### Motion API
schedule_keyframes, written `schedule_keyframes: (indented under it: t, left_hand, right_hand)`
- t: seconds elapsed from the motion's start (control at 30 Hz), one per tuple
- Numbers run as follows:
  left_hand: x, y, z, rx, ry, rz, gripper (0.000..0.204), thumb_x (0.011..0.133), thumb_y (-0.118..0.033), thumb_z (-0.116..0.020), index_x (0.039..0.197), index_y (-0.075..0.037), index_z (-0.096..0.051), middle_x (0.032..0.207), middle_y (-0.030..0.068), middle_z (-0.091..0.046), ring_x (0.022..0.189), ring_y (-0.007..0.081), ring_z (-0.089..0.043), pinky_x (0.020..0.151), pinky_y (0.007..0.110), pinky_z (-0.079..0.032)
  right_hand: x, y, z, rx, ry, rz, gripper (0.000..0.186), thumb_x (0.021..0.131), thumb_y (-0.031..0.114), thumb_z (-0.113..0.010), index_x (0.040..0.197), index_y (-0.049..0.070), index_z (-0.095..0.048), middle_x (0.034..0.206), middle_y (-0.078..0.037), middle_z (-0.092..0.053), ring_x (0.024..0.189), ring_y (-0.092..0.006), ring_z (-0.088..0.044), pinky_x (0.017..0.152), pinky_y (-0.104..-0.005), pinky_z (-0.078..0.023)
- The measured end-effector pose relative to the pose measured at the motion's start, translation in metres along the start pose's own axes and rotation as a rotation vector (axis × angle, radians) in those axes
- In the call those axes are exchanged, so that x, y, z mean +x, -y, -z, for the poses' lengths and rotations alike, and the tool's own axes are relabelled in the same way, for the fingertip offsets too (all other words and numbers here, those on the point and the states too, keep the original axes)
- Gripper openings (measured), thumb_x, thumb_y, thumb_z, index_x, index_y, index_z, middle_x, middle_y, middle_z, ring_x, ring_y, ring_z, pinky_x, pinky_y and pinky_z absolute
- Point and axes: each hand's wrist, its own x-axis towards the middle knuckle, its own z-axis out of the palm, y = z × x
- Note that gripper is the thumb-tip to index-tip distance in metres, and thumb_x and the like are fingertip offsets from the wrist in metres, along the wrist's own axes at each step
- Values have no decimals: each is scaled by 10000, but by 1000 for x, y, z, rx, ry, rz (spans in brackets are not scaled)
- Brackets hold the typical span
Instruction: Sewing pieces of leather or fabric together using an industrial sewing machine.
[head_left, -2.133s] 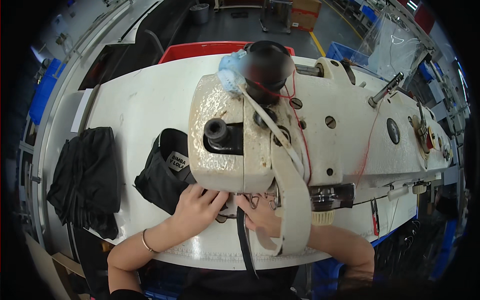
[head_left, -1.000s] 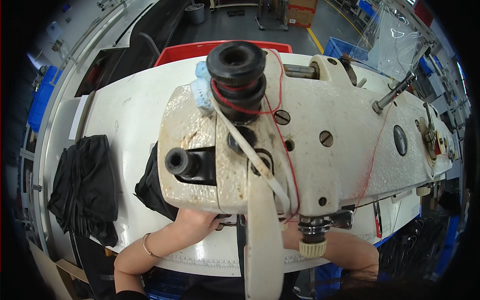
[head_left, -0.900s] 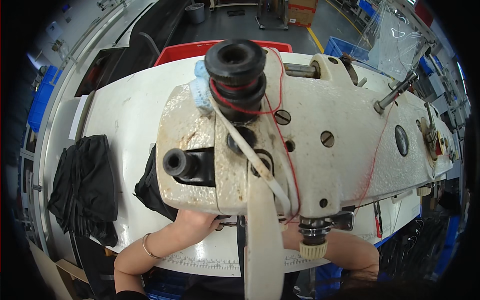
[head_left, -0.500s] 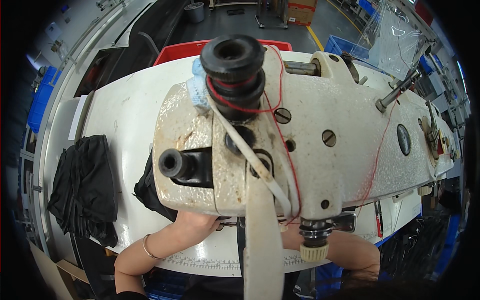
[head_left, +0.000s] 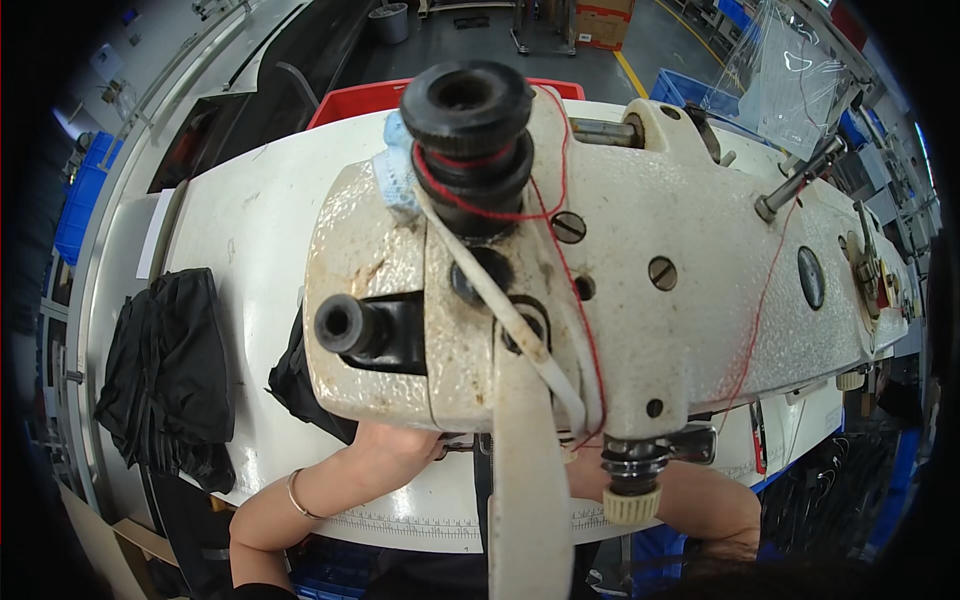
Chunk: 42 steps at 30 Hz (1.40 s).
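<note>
A white sewing machine (head_left: 590,270) fills the middle of the view and hides much of the work beneath its head. My left hand (head_left: 400,455) reaches under the head from the left, a thin bangle on its wrist; its fingers are out of sight behind the machine. Beside it, black fabric (head_left: 310,390) juts out from below the machine. A narrow black strip (head_left: 484,495) hangs down toward me over the table edge. From the right comes my right hand (head_left: 587,476), mostly covered by a pale upright bar (head_left: 530,480) and the tension knob (head_left: 632,500); its fingers are hidden.
A pile of black fabric pieces (head_left: 170,370) lies on the left of the white table (head_left: 260,220). Red thread (head_left: 572,290) runs over the machine. A red bin (head_left: 360,104) stands behind the table, and small red-handled snips (head_left: 759,440) lie at the right.
</note>
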Motion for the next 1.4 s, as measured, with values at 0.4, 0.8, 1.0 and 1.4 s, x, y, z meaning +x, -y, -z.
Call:
schedule_keyframes:
  t: [0.4, 0.8, 1.0, 1.4]
  left_hand:
    - [-1, -7, -9, -71, 8, -14, 280, 675, -31, -625, 943, 48, -651, 963, 159, -566, 906, 324, -579, 743, 432, -470]
    - [-9, -9, -17, 97, -122, -108, 345, 607, -68, -624, 942, 0, -670, 950, 110, -594, 858, 262, -574, 709, 376, -491]
    - [0, 1, -33, 50, -202, -110, 307, 652, -75, -626, 952, -41, -682, 974, 135, -624, 897, 297, -612, 738, 440, -496]
    - [13, 24, -20, -110, 61, -47, 287, 654, -58, -645, 938, -22, -675, 969, 148, -620, 934, 336, -603, 811, 466, -498]
  right_hand:
    - [6, 9, 20, -118, -88, 132, 274, 740, 138, -663, 994, 49, -615, 856, -61, -628, 811, -191, -637, 688, -323, -533]
    - [6, 22, 40, -746, 14, 325, 326, 856, 60, -633, 1176, 30, -579, 1166, -50, -624, 1097, -127, -573, 960, -280, -433]
    - [8, 18, 18, -23, -302, -2, 205, 806, 109, -591, 988, 65, -675, 855, 41, -587, 784, -119, -568, 776, -344, -492]
    - [9, 18, 37, -984, -47, 397, 247, 850, 79, -565, 1082, 20, -626, 1004, -27, -601, 910, -154, -568, 883, -323, -470]
